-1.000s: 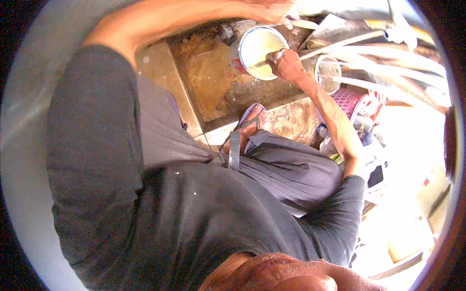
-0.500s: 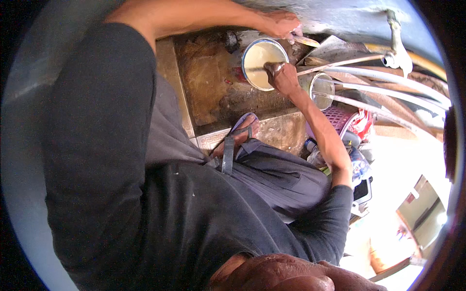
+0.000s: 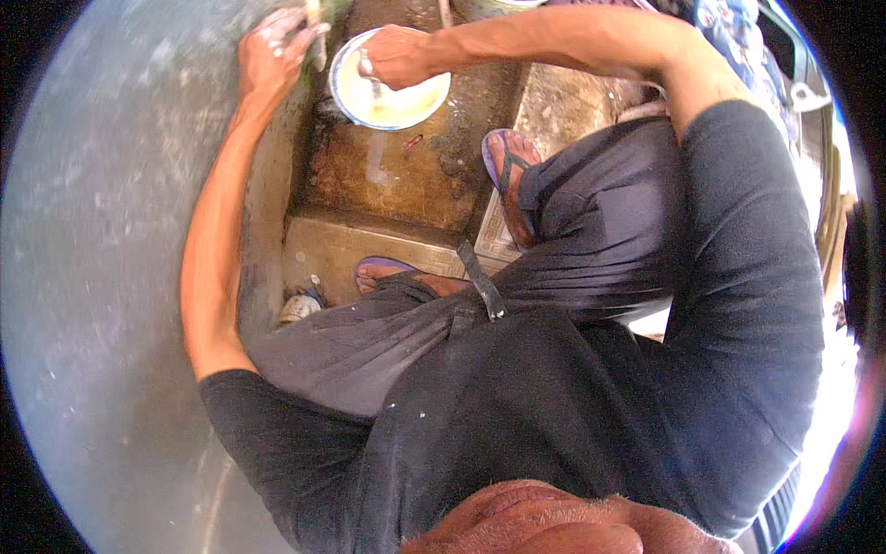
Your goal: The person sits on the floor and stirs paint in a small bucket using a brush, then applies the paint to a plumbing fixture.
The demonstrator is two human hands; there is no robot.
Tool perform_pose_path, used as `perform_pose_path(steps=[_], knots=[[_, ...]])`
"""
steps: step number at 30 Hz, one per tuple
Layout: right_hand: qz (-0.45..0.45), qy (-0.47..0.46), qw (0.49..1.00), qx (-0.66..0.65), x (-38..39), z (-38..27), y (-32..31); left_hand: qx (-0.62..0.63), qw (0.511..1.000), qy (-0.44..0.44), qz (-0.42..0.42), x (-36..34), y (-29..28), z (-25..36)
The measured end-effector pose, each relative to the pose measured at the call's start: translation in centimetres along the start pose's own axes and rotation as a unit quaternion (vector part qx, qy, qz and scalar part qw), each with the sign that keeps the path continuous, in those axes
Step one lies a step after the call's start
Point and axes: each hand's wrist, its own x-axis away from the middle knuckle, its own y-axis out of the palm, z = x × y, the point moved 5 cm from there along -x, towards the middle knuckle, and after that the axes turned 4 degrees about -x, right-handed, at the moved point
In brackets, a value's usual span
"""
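My left hand point(image 3: 273, 57), spotted with white, is closed on a narrow, flat, pale tool point(image 3: 317, 39) beside the blue-grey wall. Just right of it stands a white bucket point(image 3: 338, 100) with a blue rim, holding cream-coloured liquid point(image 3: 406, 103) that looks like paint. Over the bucket, my right hand point(image 3: 401, 57) has its fingers curled and whitened, reaching down inside the rim. A thin stick-like tool runs from those fingers into the liquid; most of it is hidden by the hand.
The bucket stands on a brown, stained sunken floor point(image 3: 388, 180) with a tiled ledge point(image 3: 337, 242) nearer me. My sandalled feet are on either side of its near corner. A curved blue-grey wall point(image 3: 120, 203) rises at left. A small pale container point(image 3: 300, 307) sits by my left knee.
The view has swung, so the bucket now appears further left and the wall fills the left side. The pipes and tap have left the picture. Both hands keep their grip.
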Motion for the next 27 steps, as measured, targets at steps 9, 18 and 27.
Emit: perform_pose_path(steps=[9,18,27], knots=[[-0.18,-0.02,0.982,0.048,0.6,-2.3,0.1,0.114,0.987,-0.117,-0.007,1.1,-0.1,0.2],[-0.028,0.041,0.999,-0.021,-0.9,0.7,-2.0,0.103,0.987,-0.122,-0.018,0.6,-0.6,0.1],[-0.01,-0.021,0.999,-0.045,-0.7,-1.1,-0.5,0.089,0.989,-0.115,0.001,0.3,-0.7,0.3]])
